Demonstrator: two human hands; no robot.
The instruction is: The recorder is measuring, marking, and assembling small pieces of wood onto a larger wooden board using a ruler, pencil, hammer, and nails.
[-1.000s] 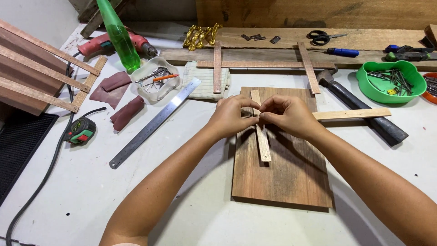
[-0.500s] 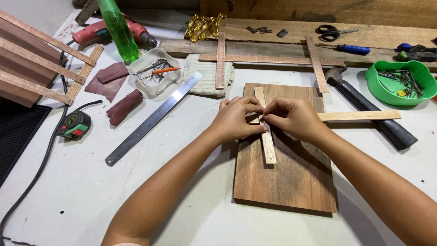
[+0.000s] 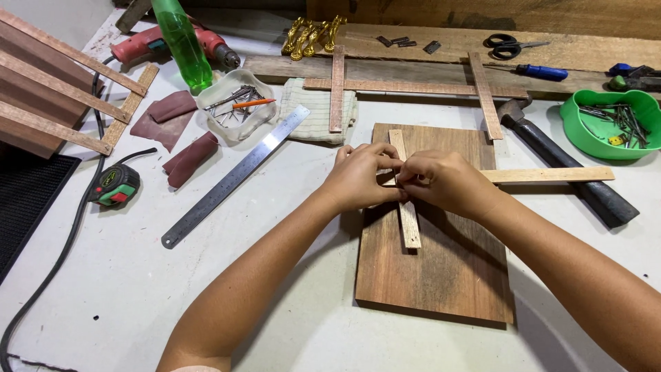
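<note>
Two hands (image 3: pixel 403 180) | pinching crossed wood strips (image 3: pixel 407 213) — on brown board (image 3: pixel 441 275) | contact seemingly hidden

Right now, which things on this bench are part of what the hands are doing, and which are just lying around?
In use:
left hand
right hand
short upright strip
long cross strip
dark wooden board

Lying about:
steel ruler
hammer
tape measure
scissors
green nail bowl
drill

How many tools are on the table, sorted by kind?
Hammer: 1
Scissors: 1
Screwdriver: 1
Steel ruler: 1
Tape measure: 1
Drill: 1
Total: 6
</note>
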